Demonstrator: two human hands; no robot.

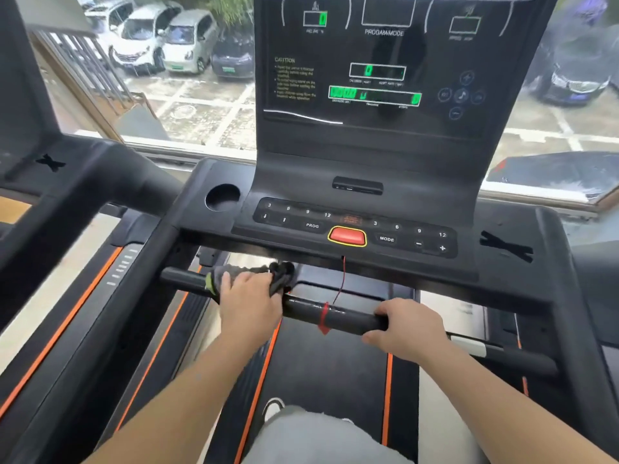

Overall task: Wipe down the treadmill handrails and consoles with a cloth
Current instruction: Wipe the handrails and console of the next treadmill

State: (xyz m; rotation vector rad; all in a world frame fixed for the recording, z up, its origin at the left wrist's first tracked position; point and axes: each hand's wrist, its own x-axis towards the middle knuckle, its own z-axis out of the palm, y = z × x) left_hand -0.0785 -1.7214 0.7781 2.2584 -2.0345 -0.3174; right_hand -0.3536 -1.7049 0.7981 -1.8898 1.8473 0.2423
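Note:
A black front handrail (348, 315) runs across the treadmill below the console (355, 226). My left hand (249, 296) grips a dark grey cloth (231, 270) with a yellow-green edge, wrapped over the left part of this bar. My right hand (407, 326) holds the bare bar further right, fingers curled round it. A red safety cord (341, 283) hangs from the console, and its red clip (324, 318) sits on the bar between my hands. The upright display panel (375, 72) shows green digits.
A round cup holder (222, 196) sits left of the buttons, and a red stop button (347, 236) is in the middle. Thick side rails (100, 182) flank the console. The belt (331, 370) with orange stripes lies below. Parked cars (187, 41) show through the window.

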